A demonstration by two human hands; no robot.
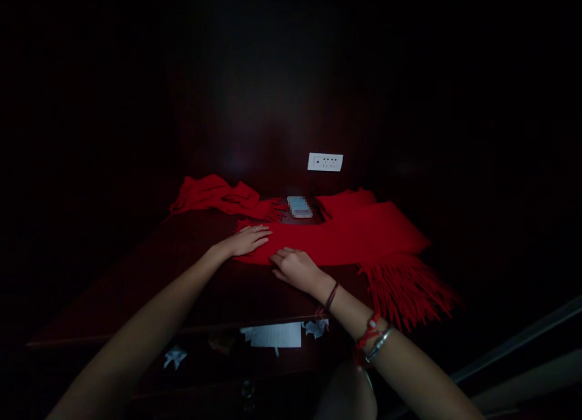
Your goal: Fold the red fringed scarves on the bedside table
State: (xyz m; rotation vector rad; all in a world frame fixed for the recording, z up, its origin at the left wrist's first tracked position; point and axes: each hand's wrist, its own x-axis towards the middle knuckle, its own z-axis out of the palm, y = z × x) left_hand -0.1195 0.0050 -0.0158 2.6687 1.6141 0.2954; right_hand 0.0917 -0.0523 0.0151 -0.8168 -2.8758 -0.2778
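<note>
Dark tabletop point(182, 286), left hand point(248, 240) flat, right hand point(294, 267) curled.

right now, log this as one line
left hand: flat on red scarf | right hand: at scarf's near edge | beyond: crumpled red cloth | wall: white socket

Scarf point(345, 241) plain red; desktop point(218, 293) dark reddish-brown; socket plate point(325, 162) white; paper sheet point(277, 335) whitish

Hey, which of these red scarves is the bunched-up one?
The back left scarf: it lies in loose, rumpled folds, whereas the front scarf, under the left hand, is spread much flatter.
</note>
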